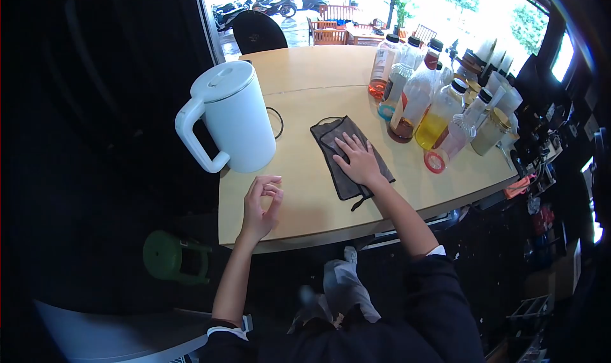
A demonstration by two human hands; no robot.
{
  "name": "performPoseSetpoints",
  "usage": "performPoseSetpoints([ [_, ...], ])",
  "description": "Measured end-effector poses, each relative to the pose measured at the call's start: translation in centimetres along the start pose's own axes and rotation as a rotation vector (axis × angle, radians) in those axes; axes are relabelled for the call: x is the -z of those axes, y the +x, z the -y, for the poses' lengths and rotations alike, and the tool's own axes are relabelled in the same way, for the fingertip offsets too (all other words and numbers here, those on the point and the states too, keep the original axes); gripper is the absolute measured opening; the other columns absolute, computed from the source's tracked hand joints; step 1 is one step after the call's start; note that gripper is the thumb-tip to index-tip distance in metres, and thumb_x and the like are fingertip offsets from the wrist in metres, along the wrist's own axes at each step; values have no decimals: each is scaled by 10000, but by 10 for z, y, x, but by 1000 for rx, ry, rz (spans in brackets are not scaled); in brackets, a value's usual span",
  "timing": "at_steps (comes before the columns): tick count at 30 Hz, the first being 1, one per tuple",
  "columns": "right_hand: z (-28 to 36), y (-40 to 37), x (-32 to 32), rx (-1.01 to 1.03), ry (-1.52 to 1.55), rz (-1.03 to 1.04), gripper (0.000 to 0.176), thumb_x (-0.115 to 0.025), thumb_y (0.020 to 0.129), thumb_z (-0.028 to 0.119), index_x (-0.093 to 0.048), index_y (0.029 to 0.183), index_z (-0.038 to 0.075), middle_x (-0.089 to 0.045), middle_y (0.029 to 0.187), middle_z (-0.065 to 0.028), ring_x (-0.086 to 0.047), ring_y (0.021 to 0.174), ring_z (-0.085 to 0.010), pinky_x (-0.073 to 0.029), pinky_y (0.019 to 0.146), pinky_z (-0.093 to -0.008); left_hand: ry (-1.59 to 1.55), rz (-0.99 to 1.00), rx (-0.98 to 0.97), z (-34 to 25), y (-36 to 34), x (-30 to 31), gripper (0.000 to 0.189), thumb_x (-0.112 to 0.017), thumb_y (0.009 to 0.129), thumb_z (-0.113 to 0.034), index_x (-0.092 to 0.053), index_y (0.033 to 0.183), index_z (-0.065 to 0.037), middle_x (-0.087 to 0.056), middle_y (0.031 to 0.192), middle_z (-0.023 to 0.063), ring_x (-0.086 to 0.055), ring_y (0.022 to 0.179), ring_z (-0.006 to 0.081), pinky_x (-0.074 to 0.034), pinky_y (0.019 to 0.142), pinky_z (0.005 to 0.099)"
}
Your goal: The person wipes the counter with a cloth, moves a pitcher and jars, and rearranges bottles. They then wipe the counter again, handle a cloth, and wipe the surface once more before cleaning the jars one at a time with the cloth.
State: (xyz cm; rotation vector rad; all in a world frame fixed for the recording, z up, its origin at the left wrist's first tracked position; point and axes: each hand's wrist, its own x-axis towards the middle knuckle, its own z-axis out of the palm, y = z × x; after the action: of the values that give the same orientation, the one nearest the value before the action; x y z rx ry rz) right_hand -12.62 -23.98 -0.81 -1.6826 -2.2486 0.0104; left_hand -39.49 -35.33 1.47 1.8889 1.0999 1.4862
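Note:
My right hand (358,163) lies flat on a folded dark grey cloth (337,172), its fingers spread and pressing down from above. A loop sticks out at the cloth's far edge, and a short dark tail hangs at its near edge. My left hand (261,205) hovers by the table's near left part with loosely curled fingers and nothing in them. Just beyond it stands a large white pitcher (245,124) with a closed lid, its handle turned to the left. The left hand appears apart from the pitcher.
Several bottles with black caps crowd the table's right side, including one with yellow liquid (434,128). A jar (490,134) stands among them. The light wood table (299,220) has a curved near edge. A green stool (167,256) is on the floor at left.

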Motion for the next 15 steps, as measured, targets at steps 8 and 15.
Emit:
performPoseSetpoints([
  [8,12,-5,-8,-43,-57,-4,565,-372,932,447,-341,1419,162,-269,1497,-114,-233,1384,-316,-149,1092,-588,0,-16,13,-8,7,1,241,-584,851,-89,-558,1076,-9,-586,1001,100,-600,789,146,-498,715,275],
  [15,122,-52,-28,584,203,-38,542,-534,845,386,-467,1311,118,-375,1405,-137,-285,1338,-311,-204,1073,-583,114,17,-9,-11,37,-35,290,-600,820,-92,-549,1097,-18,-578,1008,109,-584,856,199,-472,765,320],
])
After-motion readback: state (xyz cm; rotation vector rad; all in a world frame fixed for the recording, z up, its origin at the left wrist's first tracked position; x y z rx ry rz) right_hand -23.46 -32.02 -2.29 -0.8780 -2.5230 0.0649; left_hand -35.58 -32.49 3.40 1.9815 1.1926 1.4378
